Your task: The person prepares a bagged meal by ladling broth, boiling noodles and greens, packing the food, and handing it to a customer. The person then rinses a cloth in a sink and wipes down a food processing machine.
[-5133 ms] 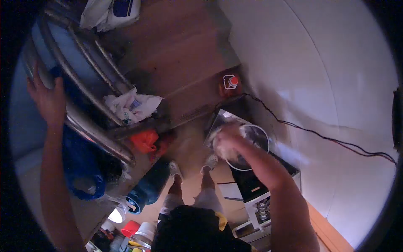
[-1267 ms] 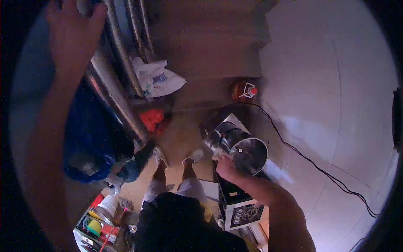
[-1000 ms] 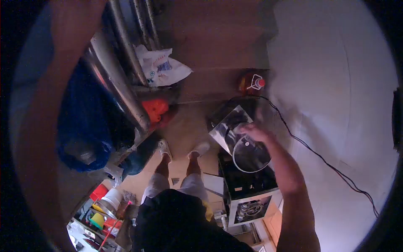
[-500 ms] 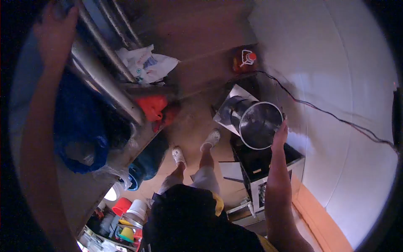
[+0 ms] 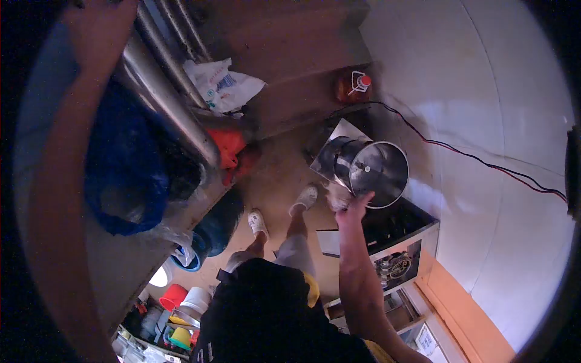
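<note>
A round metal pot (image 5: 390, 172) with a bright rim lies tilted beside a square metal plate (image 5: 346, 132). At the pot's near left edge is my right hand (image 5: 353, 209), closed on a pale, crumpled cloth-like thing (image 5: 336, 195) that is partly blurred. My left hand (image 5: 103, 30) is at the top left, at the upper end of a thick metal rail (image 5: 163, 106); its fingers are cut off by the dark edge of the view, so their hold cannot be made out.
A bottle with a red cap (image 5: 354, 86) stands on a brown step. A black and red cable (image 5: 472, 154) runs along the wall. White bag (image 5: 224, 88), red bag (image 5: 227, 148) and blue bag (image 5: 124, 175) lie left. Below the pot is a black-topped unit (image 5: 393, 230).
My right hand has moved from the pot's right rim to its near left side, with the pale thing now showing. My left hand appears slightly farther right and higher.
</note>
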A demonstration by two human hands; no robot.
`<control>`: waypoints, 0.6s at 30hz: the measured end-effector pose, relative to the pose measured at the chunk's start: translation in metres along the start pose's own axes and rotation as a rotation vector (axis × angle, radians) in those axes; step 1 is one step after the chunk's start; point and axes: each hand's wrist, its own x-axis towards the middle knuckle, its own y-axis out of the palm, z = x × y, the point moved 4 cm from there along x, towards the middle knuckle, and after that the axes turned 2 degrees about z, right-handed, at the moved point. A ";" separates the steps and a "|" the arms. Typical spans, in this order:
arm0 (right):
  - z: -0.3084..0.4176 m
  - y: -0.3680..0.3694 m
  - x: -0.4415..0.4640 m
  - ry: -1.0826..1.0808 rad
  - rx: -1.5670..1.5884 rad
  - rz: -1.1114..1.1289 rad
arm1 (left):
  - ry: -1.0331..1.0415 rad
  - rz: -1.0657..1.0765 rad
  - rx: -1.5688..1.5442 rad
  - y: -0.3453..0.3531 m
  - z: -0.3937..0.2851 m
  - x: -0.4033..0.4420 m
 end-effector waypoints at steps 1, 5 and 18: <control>-0.001 0.019 -0.001 0.005 -0.004 0.000 | 0.032 0.016 0.006 -0.003 -0.002 -0.002; 0.012 0.097 0.025 0.090 -0.007 0.191 | 0.013 0.084 0.080 0.000 0.005 -0.002; 0.138 0.151 0.108 -0.978 -2.365 0.538 | -0.157 0.213 0.365 -0.001 0.126 -0.061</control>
